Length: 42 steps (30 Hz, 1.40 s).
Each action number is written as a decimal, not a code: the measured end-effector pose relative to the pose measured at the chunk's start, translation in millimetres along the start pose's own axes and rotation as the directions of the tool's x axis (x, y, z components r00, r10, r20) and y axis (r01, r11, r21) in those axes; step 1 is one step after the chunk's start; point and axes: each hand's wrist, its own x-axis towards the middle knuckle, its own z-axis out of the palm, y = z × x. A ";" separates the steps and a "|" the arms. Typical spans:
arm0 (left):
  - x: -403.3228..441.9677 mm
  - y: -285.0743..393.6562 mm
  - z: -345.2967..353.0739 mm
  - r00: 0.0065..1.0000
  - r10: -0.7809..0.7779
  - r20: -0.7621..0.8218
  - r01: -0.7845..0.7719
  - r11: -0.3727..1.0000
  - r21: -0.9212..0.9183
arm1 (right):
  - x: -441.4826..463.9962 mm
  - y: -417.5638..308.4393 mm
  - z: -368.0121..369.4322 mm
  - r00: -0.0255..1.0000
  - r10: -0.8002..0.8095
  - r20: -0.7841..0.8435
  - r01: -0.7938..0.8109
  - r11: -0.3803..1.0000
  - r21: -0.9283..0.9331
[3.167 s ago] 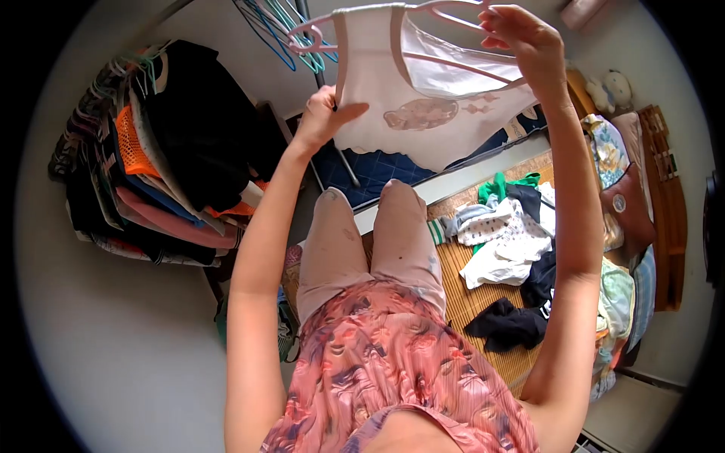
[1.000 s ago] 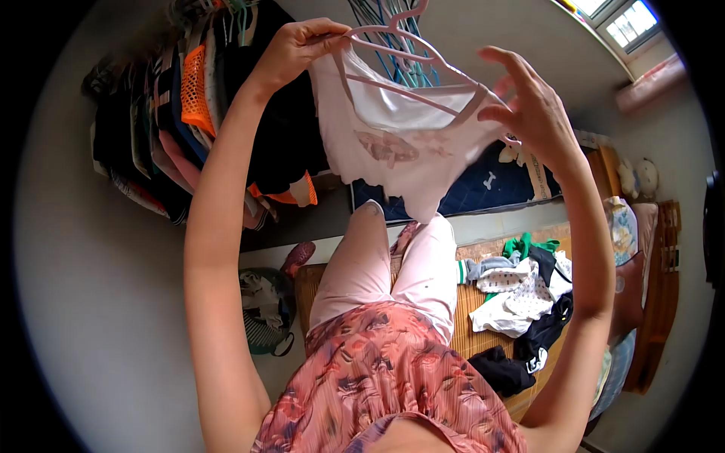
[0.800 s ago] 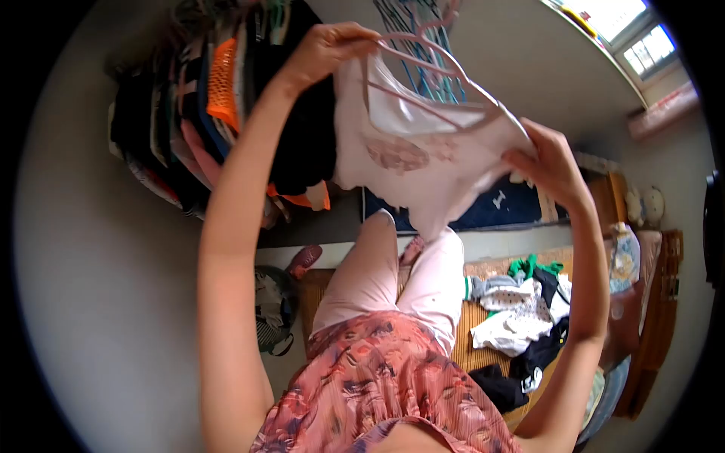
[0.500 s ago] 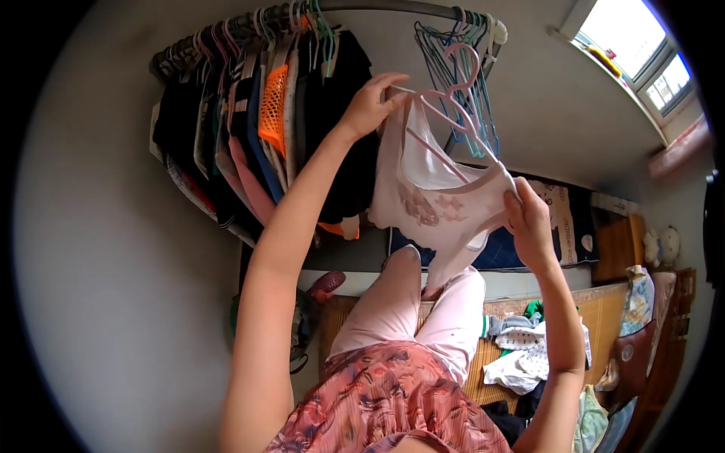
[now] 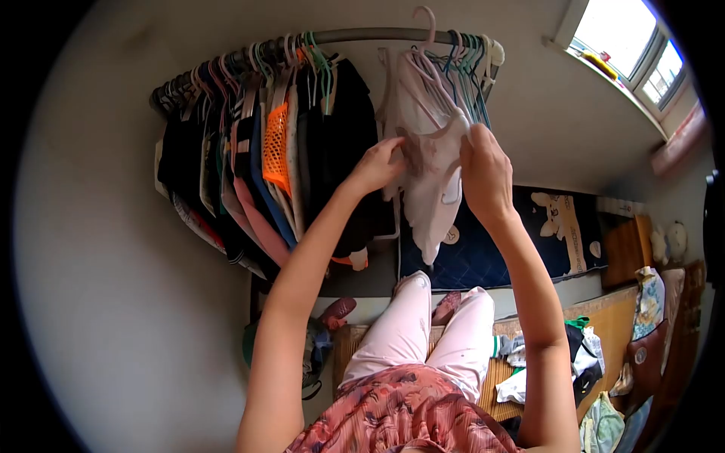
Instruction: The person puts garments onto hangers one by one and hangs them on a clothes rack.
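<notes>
A white sleeveless top [image 5: 433,196] with a faded print on its front hangs on a pink hanger [image 5: 433,79]. The hanger's hook is up at the rail [image 5: 370,34]; I cannot tell whether it bears on it. At the top's left side is my left hand [image 5: 377,164], its fingertips against the fabric and its thumb apart from the fingers. My right hand [image 5: 487,172] is closed at the top's right shoulder edge, with its fingertips partly hidden.
Several dark and coloured clothes [image 5: 249,151] and an orange mesh piece [image 5: 276,147] crowd the rail's left. Several bare hangers [image 5: 477,79] hang at its right end. Below are a dark blue mat [image 5: 498,253] and loose clothes [image 5: 585,359] on a woven surface. A window [image 5: 619,38] is upper right.
The top and its hanger have moved up and left toward the rail, turning narrower to my view. Both hands have shifted: the left lower onto the top's side, the right inward and higher.
</notes>
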 end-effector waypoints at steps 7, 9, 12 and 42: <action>15.1 24.5 9.0 0.935 -0.129 -0.331 -0.059 0.863 -0.502 | 28.4 -6.3 61.0 0.998 -0.036 0.052 0.039 0.998 -0.056; 14.2 26.6 7.4 0.903 -0.168 -0.394 -0.064 0.857 -0.511 | 28.5 -8.6 76.5 0.995 -0.020 0.094 0.017 0.999 0.033; 8.1 28.6 3.8 0.836 -0.193 -0.513 -0.103 0.864 -0.492 | 25.3 -11.6 95.3 0.990 -0.089 0.105 0.070 0.982 0.174; -114.7 45.8 114.5 0.975 0.047 -0.217 -0.061 0.997 -0.057 | -182.6 19.7 99.5 0.931 0.137 0.337 -0.327 0.722 0.610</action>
